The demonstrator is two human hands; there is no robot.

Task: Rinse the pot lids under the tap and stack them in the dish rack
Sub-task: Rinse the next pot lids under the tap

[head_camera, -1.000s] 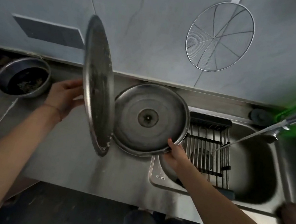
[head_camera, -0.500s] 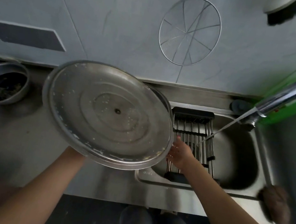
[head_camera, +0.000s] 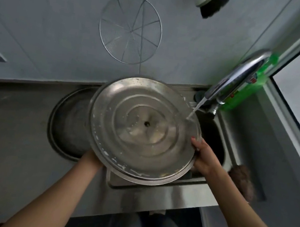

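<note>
**First lid under the water, second lid waiting**

The task is at its beginning, in my judgement. One large pot lid (head_camera: 144, 129) is held over the sink (head_camera: 216, 141), inner side up, and the stream from the tap (head_camera: 240, 75) touches its far right rim. White bits of residue are seen along its lower left edge, so the rinsing is not finished. A second lid (head_camera: 68, 121) lies flat on the table (head_camera: 13, 133), just to the left, partly hidden by the first one; it looks not rinsed yet. The dish rack is not visible now, because the held lid covers that part of the sink, and no lid can be seen stacked.

The right hand (head_camera: 205, 157) closes on the right rim of the lid, thumb on top. The left hand (head_camera: 91, 160) is under the lower left rim and supports it; its fingers are hidden, so how far its grip is closed I cannot tell.

Room is small: the wide lid reaches nearly from the wall to the front edge of the sink, and the tap and a green bottle (head_camera: 252, 83) stand close on the right. Toward the person there is free space for tilting.
</note>
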